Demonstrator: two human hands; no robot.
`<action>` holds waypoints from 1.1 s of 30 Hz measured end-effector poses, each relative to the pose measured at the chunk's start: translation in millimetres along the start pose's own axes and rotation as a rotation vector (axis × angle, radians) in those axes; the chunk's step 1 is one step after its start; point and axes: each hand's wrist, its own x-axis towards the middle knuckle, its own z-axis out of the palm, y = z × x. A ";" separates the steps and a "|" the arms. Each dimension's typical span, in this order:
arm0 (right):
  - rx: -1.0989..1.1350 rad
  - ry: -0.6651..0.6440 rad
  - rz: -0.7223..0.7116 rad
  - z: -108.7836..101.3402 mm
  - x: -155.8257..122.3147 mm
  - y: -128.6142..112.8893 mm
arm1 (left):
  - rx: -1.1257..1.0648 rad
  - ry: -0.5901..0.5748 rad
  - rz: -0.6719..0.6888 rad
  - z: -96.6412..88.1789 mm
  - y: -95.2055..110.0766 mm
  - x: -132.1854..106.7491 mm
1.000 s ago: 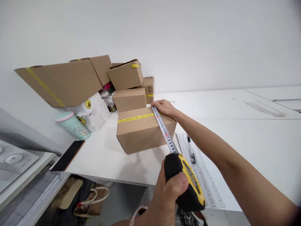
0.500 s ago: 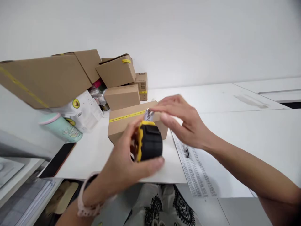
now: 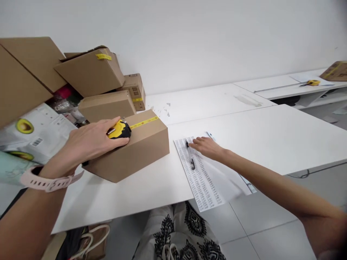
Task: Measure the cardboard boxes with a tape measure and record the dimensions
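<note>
My left hand [image 3: 93,142] is closed round a yellow and black tape measure [image 3: 120,130], resting on top of a closed cardboard box [image 3: 141,153]. Yellow tape runs along the top of that box. Over to the right, my right hand [image 3: 206,146] reaches down onto printed paper sheets [image 3: 203,191] covered in columns of small text. Its fingertips pinch one end of a pen [image 3: 192,164] with a clear barrel and black ends, which lies on the sheets. The sheets overhang the front edge of the white table [image 3: 124,198].
More cardboard boxes [image 3: 90,72] are stacked at the back left, by a white box with avocado pictures [image 3: 36,124] and a mint tumbler [image 3: 11,168]. Far right, another yellow tape measure [image 3: 313,82] lies near a box [image 3: 336,71]. A bag [image 3: 94,240] sits below the table.
My left hand has brought the tape measure down onto the box; its metal blade no longer shows. My right hand has left the tape measure for the pen. The view has swung right.
</note>
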 end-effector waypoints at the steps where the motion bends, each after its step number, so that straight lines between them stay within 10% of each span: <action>1: -0.053 0.007 -0.070 4.4 0.3 -4.7 | 0.010 0.023 0.026 4.7 -5.0 2.7; 6: -0.179 0.088 -0.252 20.9 10.2 -12.6 | -0.086 0.377 0.280 10.3 8.7 -8.4; 11: 0.162 0.350 -0.025 32.5 10.2 10.4 | -0.335 0.507 0.666 37.4 100.2 -62.7; 16: 1.072 0.706 0.738 38.2 -5.5 17.7 | -0.510 0.138 0.853 118.9 189.5 -77.8; 20: 1.647 0.626 0.753 49.4 -16.9 8.3 | -0.328 -0.177 0.828 161.2 235.2 -56.0; 33: 1.414 0.522 0.654 61.5 -30.7 2.4 | -0.291 -0.171 0.756 195.2 253.7 -41.4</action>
